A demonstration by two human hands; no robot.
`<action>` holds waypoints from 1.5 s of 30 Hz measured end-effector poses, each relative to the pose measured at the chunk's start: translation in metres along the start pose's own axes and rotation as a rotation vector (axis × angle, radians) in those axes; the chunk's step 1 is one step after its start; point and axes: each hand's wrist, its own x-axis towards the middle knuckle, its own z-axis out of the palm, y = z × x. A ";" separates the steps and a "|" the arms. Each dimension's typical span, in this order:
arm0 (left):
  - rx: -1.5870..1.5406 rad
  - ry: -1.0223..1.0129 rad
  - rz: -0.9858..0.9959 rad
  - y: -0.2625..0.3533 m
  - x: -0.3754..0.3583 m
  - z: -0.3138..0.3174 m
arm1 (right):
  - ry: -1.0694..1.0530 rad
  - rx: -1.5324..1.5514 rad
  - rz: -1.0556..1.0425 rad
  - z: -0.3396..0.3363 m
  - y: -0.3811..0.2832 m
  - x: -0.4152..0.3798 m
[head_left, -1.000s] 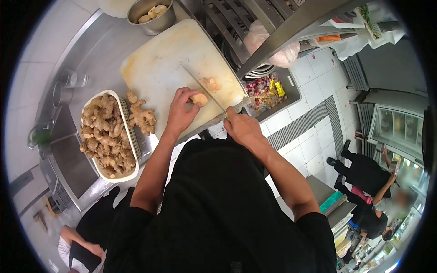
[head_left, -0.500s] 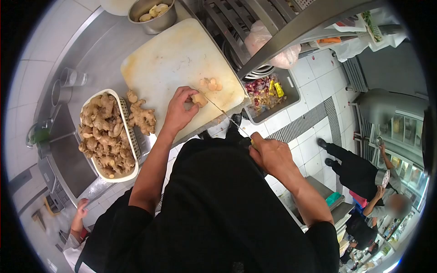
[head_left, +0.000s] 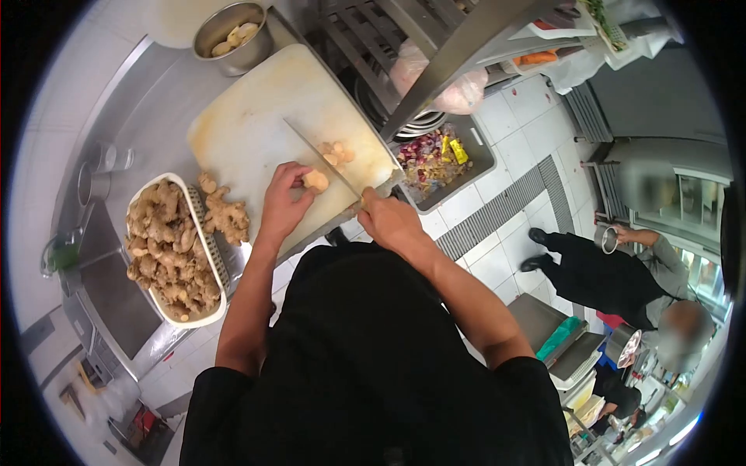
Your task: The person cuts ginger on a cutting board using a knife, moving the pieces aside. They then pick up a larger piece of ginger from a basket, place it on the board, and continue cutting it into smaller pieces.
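My left hand (head_left: 284, 203) rests over the cutting board (head_left: 256, 101), its fingers closed around a piece of peeled ginger (head_left: 316, 181) whose pale cut face shows. In my right hand (head_left: 391, 223) is the handle of a knife (head_left: 320, 156). The blade points away over the board, passing between the held ginger and a small group of ginger slices (head_left: 336, 153). To the left of the board lies an unpeeled ginger root (head_left: 226, 217). Beside it, a white basket (head_left: 211, 260) is heaped with more unpeeled ginger (head_left: 167, 237).
A metal pot (head_left: 252, 53) with pale peeled pieces stands beyond the board. A grey bin (head_left: 483, 159) holds scraps below a metal rack (head_left: 451, 66). A sink (head_left: 120, 291) lies left. At right, a co-worker (head_left: 614, 268) stands holding a metal container (head_left: 605, 239).
My right hand has moved forward and left, bringing the knife further over the board near the slices. The held ginger now turns its cut face up. The co-worker at right has shifted position.
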 end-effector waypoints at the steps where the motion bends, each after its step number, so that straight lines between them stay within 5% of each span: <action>1: 0.003 -0.001 0.005 0.002 0.000 -0.001 | 0.026 0.065 0.018 0.005 0.010 -0.010; 8: 0.063 -0.047 0.029 0.000 0.012 -0.001 | 0.189 0.037 0.407 -0.017 0.062 -0.064; 12: 0.274 0.020 -0.075 0.002 0.038 0.012 | 0.337 0.118 0.187 -0.013 0.045 -0.058; 19: 0.125 -0.133 -0.065 0.025 0.052 0.013 | 0.218 0.115 0.234 0.005 0.035 -0.036; 21: 0.187 -0.287 0.190 0.009 0.049 0.006 | 0.188 0.109 0.213 0.006 0.036 -0.036; 25: 0.238 -0.199 0.063 0.006 0.042 0.005 | 0.063 0.138 0.222 -0.008 0.036 -0.031; 31: 0.126 -0.030 -0.088 0.008 0.019 0.006 | 0.177 0.149 0.089 -0.012 0.028 -0.028; 45: -0.029 -0.044 -0.156 0.016 0.017 0.019 | 0.076 0.112 0.040 -0.025 0.026 -0.032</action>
